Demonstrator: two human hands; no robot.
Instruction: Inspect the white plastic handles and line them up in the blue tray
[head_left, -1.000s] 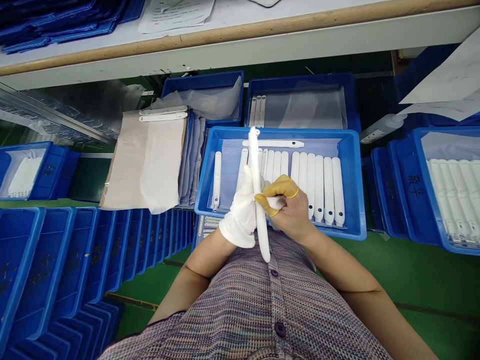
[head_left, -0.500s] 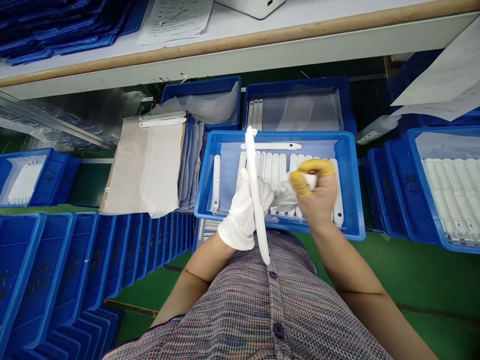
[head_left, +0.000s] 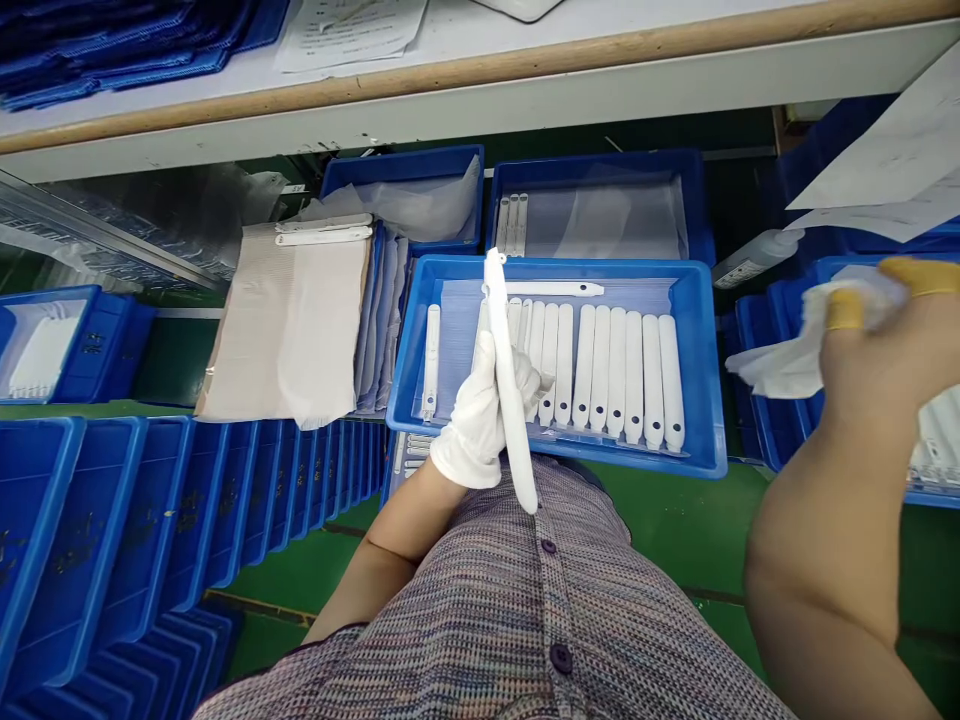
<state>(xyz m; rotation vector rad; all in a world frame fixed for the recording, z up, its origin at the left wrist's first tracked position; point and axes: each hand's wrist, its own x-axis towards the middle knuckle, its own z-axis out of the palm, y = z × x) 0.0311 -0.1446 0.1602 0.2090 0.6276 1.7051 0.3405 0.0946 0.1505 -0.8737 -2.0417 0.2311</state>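
My left hand, in a white glove, is closed around a long white plastic strip-like part with a small ring at its far end. The part stands out above a blue tray, its near end close to my shirt. Rows of similar white parts lie in that tray, each with a dark hole at one end. Off to the right, my right hand, with yellow finger cots, grips a crumpled white cloth. The hand is blurred and partly covers a tray on the right.
Cardboard sheets with two white parts on top stand left of the tray. Blue bins line the lower left. Two more trays lie behind, under a shelf edge. A white bottle and hanging papers are at right.
My right hand has swung from over the tray far to the right, taking the white cloth along. My left hand stays nearly in place with the white part.
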